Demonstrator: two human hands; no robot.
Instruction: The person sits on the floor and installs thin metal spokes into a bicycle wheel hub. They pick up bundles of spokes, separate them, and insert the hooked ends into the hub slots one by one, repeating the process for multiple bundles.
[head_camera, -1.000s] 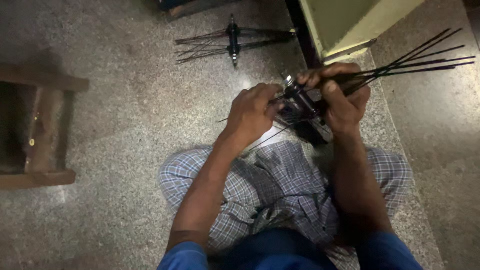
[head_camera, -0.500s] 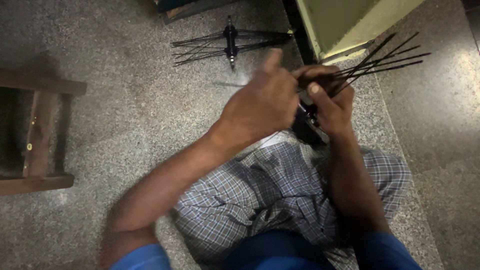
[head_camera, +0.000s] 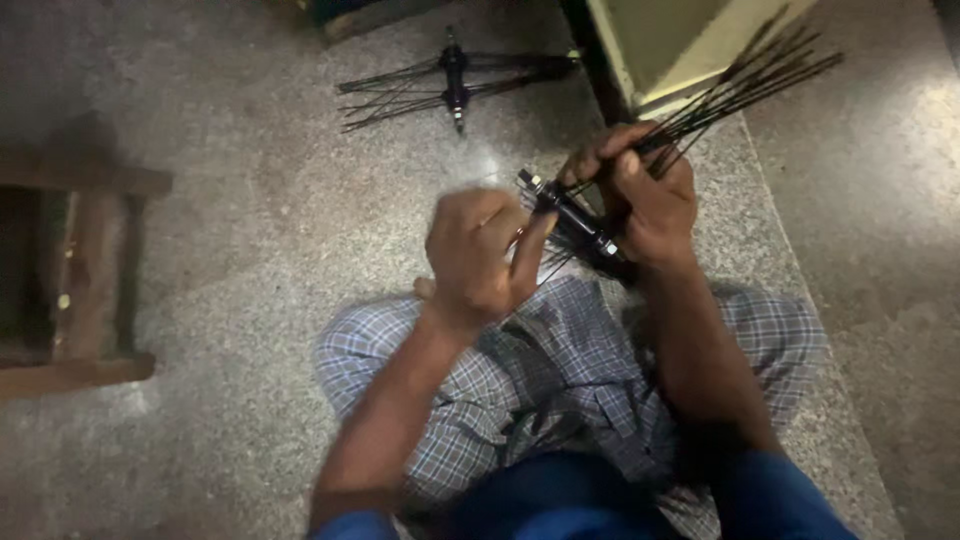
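Since half a second ago, left hand (head_camera: 478, 252) drawn back to 7 o'clock of the black wheel hub (head_camera: 572, 216), fingers curled narrow, perhaps pinching a spoke; cannot tell. Right hand (head_camera: 640, 195) clamped round hub and spoke bundle (head_camera: 745, 80), fanned toward 2 o'clock, above checked lap. Second spoked hub (head_camera: 455, 75) on floor at 12.

The left hand (head_camera: 475, 255) has dropped from the spokes (head_camera: 740, 85) to the hub (head_camera: 570, 215).
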